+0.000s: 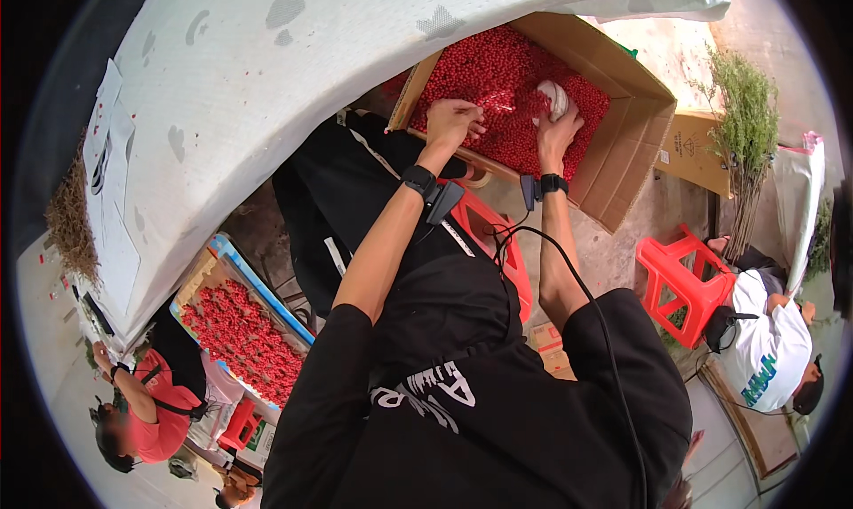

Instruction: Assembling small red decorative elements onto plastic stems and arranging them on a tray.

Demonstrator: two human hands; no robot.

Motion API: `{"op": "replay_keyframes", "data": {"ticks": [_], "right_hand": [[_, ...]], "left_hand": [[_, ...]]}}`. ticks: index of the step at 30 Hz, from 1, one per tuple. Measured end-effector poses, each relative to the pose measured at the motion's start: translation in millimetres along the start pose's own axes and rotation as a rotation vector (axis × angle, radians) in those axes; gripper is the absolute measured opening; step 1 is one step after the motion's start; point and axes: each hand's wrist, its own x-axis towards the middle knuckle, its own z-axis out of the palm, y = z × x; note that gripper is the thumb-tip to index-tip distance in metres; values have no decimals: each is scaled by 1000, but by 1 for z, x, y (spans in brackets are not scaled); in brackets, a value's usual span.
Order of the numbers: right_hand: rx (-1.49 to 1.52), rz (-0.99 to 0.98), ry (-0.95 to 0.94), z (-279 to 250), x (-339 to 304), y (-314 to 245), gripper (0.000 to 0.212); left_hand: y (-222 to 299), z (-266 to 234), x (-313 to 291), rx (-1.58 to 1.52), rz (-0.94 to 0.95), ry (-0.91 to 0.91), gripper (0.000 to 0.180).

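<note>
A big open cardboard box [626,131] holds a mass of small red berries [480,60]. Over the berries, my left hand [454,123] is closed, fingertips pinched at the edge of what looks like a clear plastic bag [498,100] with red berries showing through its shine. To its right, inside the box, my right hand [558,138] is wrapped round a white rounded object [554,99], perhaps a small bowl; its far side is hidden among the berries. Both wrists wear black straps with small devices.
A white-covered table [258,74] curves across the far left. Red plastic stools [682,282] stand beside and beneath me. A tray of red berries [244,336] lies at the left. A bundle of green stems [742,127] leans at the right. Other people sit at both sides. A black cable [591,287] runs along my right arm.
</note>
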Motion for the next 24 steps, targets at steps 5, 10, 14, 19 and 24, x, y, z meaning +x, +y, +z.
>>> {"op": "replay_keyframes", "data": {"ticks": [5,10,14,19,24], "right_hand": [[-79,288,-67,28,-9,70,63],[186,322,-330,35,-11,81,57],[253,184,-242,17,-30,17,56],[175,-159,-44,-36,-42,-77,59],[145,-252,-10,-52,-37,-103,61]], "left_hand": [[2,-1,-1,-46,-16,-25,19],[1,3,0,-60,-7,-26,18],[-11,-12,3,-116,-13,47,16],[-15,-12,4,-128,26,76,12],[-7,-6,2,-30,51,72,14]]}}
